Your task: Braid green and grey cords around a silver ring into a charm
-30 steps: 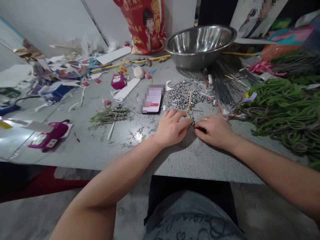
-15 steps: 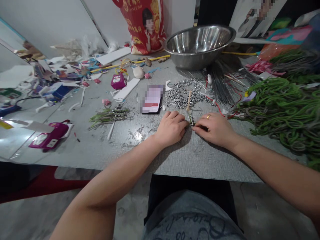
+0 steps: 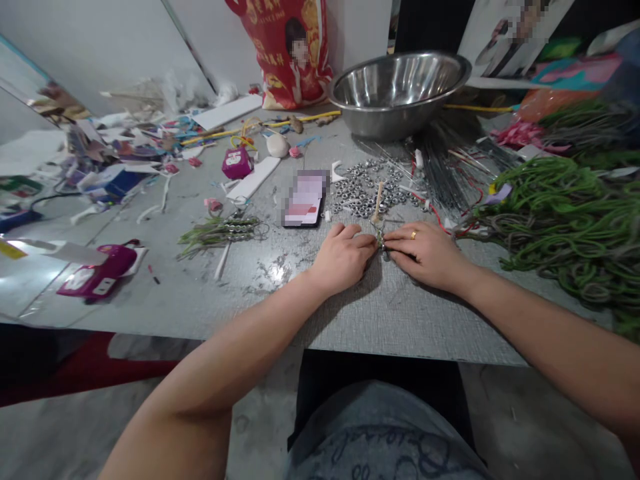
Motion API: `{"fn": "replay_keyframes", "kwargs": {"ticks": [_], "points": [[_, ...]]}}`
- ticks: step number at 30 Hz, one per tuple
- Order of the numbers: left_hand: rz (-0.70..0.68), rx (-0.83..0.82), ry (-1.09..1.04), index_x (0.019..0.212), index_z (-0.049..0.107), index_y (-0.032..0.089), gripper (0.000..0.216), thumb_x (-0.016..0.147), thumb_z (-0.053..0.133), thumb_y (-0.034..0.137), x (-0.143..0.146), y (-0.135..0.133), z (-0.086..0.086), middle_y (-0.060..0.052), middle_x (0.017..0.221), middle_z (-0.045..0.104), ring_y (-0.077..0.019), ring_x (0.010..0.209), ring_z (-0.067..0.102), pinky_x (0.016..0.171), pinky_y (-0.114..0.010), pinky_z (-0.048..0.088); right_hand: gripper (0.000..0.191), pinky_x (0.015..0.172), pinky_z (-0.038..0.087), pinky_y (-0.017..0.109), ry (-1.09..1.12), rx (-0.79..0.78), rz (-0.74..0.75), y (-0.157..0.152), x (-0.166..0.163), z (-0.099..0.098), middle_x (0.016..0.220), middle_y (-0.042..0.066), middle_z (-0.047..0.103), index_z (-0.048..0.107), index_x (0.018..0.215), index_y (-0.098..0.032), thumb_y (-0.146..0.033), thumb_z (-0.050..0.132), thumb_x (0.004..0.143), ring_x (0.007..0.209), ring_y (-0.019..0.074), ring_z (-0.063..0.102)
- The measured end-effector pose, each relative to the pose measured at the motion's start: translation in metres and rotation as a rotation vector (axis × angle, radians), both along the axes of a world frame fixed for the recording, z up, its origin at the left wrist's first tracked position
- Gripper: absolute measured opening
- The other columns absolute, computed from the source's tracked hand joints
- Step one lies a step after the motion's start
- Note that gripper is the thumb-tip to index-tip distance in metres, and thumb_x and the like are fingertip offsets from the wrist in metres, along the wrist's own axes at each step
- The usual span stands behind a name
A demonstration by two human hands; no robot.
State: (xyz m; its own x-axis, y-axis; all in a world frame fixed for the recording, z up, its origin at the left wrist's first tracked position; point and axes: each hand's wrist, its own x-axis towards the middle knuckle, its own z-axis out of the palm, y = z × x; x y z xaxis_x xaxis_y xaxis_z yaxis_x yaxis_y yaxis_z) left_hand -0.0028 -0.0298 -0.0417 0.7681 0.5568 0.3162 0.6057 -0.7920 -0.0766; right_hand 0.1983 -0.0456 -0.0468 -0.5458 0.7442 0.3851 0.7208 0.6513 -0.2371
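Note:
Between my two hands lies a small beaded cord piece [image 3: 381, 239], green and silver, on the grey table [image 3: 280, 300]. My left hand [image 3: 346, 257] pinches its left side with the fingertips. From the right, my right hand [image 3: 425, 253], with a gold ring, has thumb and fingers closed on the same piece. A thin wooden stick [image 3: 379, 199] stands up just beyond it. Behind the hands is a spread of loose silver beads [image 3: 365, 187]. Fingertips hide part of the cord piece.
A phone [image 3: 304, 198] lies left of the beads. Finished-looking green beaded cords [image 3: 220, 233] lie farther left. A steel bowl [image 3: 400, 93] stands at the back. Heaped green and grey cords [image 3: 565, 227] cover the right side, and a purple tool [image 3: 103, 270] sits at left.
My right fingers have shifted slightly up along the beaded cord piece, and its lower end now shows more. My left hand stays almost in place.

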Motion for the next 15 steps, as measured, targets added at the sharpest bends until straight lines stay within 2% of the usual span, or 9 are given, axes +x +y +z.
{"fn": "replay_keyframes", "kwargs": {"ticks": [6,11,15], "points": [[0.008,-0.002,0.015,0.093,0.068,0.02,0.027,0.086,0.043,0.014,-0.0007,0.0003,-0.0006,-0.003,0.101,0.07,-0.0221,0.092,0.056,0.076,-0.038,0.037,0.027,0.084,0.042,0.041,0.018,0.023,0.014,-0.0012,-0.0006,-0.0002,0.102,0.006,0.071,0.07,0.099,-0.021,-0.024,0.047,0.087,0.098,0.0237,0.059],[0.007,0.01,-0.007,0.094,0.067,0.019,0.026,0.086,0.043,0.016,-0.0004,-0.0003,0.0004,-0.001,0.103,0.07,-0.0223,0.09,0.057,0.074,-0.039,0.036,0.025,0.082,0.043,0.043,-0.023,0.015,-0.017,-0.0003,0.0011,-0.0005,0.098,0.008,0.071,0.072,0.091,-0.019,-0.026,0.048,0.086,0.095,0.0259,0.06],[-0.002,0.004,-0.02,0.096,0.067,0.018,0.026,0.085,0.044,0.017,-0.0004,-0.001,0.0011,-0.002,0.103,0.07,-0.0226,0.092,0.057,0.075,-0.038,0.036,0.025,0.08,0.044,0.04,0.008,0.036,-0.023,-0.0012,0.0019,0.0019,0.094,0.007,0.072,0.072,0.087,-0.018,-0.026,0.048,0.086,0.091,0.0244,0.061]]}}
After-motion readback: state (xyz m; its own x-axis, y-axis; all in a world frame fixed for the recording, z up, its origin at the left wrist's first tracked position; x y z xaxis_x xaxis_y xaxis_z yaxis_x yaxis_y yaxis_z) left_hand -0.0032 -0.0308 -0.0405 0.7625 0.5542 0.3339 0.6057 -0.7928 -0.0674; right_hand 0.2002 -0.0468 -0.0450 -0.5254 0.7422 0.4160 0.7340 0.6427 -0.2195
